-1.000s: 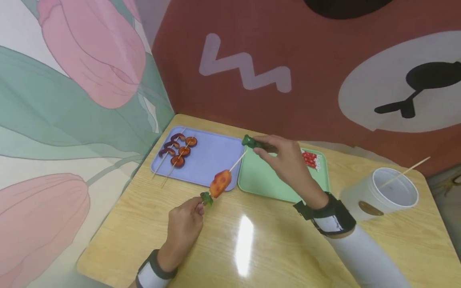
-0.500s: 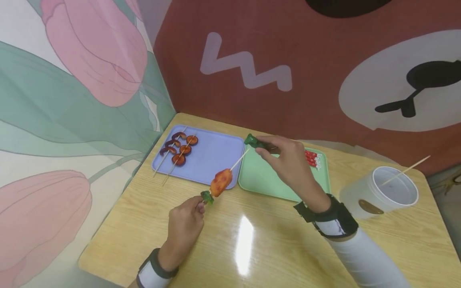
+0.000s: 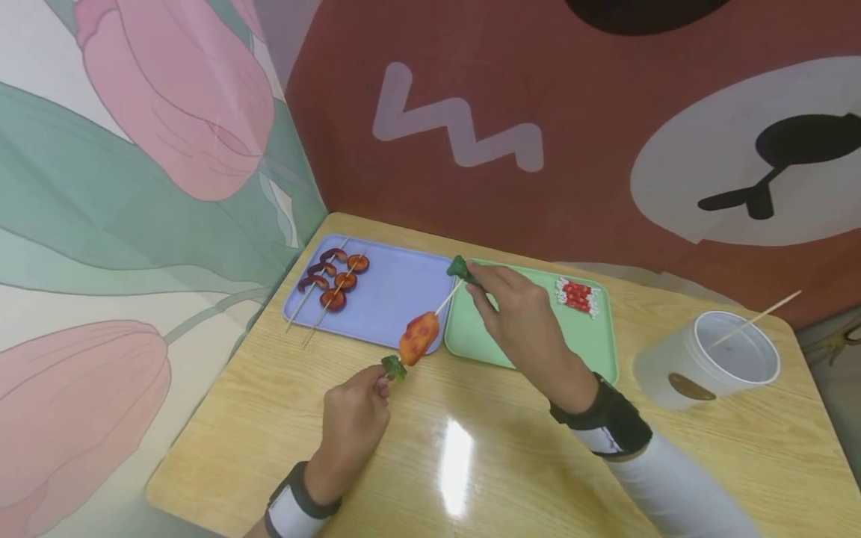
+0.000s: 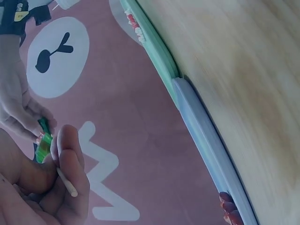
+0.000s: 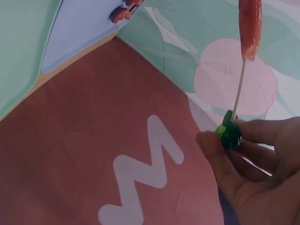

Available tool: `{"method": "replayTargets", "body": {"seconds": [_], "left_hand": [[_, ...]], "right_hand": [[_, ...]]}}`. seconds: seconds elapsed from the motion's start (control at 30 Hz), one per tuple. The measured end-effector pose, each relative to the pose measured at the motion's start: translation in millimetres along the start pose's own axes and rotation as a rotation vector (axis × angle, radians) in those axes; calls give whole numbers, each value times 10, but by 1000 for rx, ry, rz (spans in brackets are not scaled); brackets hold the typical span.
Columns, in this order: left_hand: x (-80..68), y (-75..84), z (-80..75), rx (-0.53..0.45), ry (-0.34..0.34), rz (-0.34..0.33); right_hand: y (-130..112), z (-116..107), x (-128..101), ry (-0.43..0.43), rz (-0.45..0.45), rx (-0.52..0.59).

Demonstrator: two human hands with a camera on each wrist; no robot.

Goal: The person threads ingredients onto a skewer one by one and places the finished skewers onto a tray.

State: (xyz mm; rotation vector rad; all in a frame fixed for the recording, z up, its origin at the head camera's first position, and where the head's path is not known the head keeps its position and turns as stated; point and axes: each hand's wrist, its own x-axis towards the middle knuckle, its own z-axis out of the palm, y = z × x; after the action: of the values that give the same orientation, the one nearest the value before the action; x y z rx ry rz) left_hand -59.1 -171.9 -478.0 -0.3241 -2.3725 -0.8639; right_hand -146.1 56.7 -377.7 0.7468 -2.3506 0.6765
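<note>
from the head view, the left hand [image 3: 353, 422] pinched the near end of a thin wooden skewer [image 3: 444, 300] held up over the yellow table [image 3: 417, 478]. a small green piece [image 3: 392, 368] sat right by those fingers, and an orange piece [image 3: 418, 338] sat a bit farther along the stick. the right hand [image 3: 514, 317] pinched a second green piece [image 3: 460, 269] right at the far tip of the stick, over the edge of the green tray [image 3: 531, 344]. the purple tray [image 3: 397, 295] beside it had two filled sticks.

from the left wrist view, the fingers [image 4: 65, 159] were curled round the stick, and the other hand's green piece showed just past them.

from the right wrist view, the fingertips [image 5: 213, 147] squeezed the green piece [image 5: 228, 133] with the stick poking into it.

the step looked like pushing the green piece onto the tip. the next move would need a steady stick and a straight, gentle push down toward the orange piece.
</note>
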Motion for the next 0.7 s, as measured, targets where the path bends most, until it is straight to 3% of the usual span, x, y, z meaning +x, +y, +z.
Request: {"method": "replayTargets", "body": {"seconds": [0.1,0.27,0.57,0.7], "left_hand": [[-5,3,26,14,26,17],[-2,-8,48,53,107,81],[55,-17,54,128,191,157],[107,2,78,124,216,185]], "right_hand": [[-46,43,-22,39,-75,-93],[-114,90,-47,85,-100,-135],[-260,219,-94,173,-67,-84],[-336,305,-118,161,-57,-49]]}}
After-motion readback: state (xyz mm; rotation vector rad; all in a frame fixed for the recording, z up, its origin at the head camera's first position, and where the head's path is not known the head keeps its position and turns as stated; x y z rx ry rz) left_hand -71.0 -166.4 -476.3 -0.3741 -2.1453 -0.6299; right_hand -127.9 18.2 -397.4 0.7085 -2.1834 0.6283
